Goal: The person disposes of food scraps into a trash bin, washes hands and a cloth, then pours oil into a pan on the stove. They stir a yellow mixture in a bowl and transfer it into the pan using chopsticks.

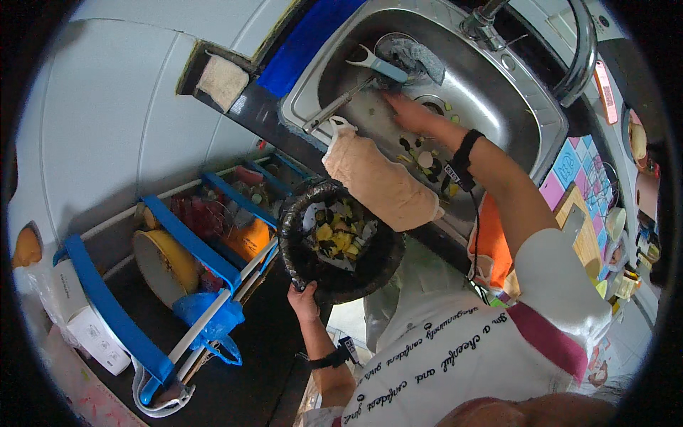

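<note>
My left hand (305,303) grips the rim of a dark, bag-lined bin (341,288). Yellow and dark food scraps (339,232) and bits of white paper lie inside it. My right hand (408,112) reaches into the stainless steel sink (480,96), palm side hidden, near the drain; whether its fingers hold anything cannot be made out. Just above it are a blue-grey peeler-like tool (381,66) and a grey cloth (419,56) in a bowl. Peelings (432,165) are scattered on the sink floor by my right forearm. A tan towel (379,181) hangs over the sink's near edge.
A curved faucet (581,53) stands at the sink's upper right. An orange cloth (493,243) hangs at the counter edge, near a wooden cutting board (581,229) and a cleaver (573,224). At left, a blue-and-white rack (120,315) holds a yellow bowl (165,264) and a blue plastic bag (211,317).
</note>
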Available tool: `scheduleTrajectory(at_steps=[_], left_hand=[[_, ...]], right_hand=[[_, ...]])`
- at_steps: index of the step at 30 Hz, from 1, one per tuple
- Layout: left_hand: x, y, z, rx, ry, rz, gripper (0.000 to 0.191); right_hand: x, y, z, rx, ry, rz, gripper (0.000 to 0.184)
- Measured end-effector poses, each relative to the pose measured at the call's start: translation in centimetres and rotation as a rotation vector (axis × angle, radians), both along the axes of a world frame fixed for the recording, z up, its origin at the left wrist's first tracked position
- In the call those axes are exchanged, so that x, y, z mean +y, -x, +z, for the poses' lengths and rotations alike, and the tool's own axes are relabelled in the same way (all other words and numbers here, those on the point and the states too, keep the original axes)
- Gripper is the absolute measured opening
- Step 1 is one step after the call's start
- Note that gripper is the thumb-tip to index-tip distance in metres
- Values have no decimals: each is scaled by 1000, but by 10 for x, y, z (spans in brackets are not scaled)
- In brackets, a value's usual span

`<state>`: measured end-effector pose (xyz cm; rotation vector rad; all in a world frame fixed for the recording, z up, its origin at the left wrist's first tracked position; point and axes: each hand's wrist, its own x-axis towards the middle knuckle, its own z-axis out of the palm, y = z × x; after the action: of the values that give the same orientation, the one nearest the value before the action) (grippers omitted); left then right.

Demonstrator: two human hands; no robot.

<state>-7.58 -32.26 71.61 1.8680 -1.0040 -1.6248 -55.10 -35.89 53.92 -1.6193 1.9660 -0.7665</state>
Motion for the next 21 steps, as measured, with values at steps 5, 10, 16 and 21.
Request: scheduleTrajectory(at_steps=[5, 10, 16, 21], left_hand=[[-1, -4, -3, -8, 8, -2, 29], [-3, -4, -3, -46, 10, -26, 27], [-6, 1, 1, -33, -16, -31, 29], [-6, 4, 6, -73, -15, -29, 29]], right_hand=[[-31, -1, -24, 56, -143, 49, 55], [22, -38, -18, -105, 23, 449, 56], [87, 22, 1, -88, -406, 772, 47], [77, 51, 9, 547, -75, -124, 47]])
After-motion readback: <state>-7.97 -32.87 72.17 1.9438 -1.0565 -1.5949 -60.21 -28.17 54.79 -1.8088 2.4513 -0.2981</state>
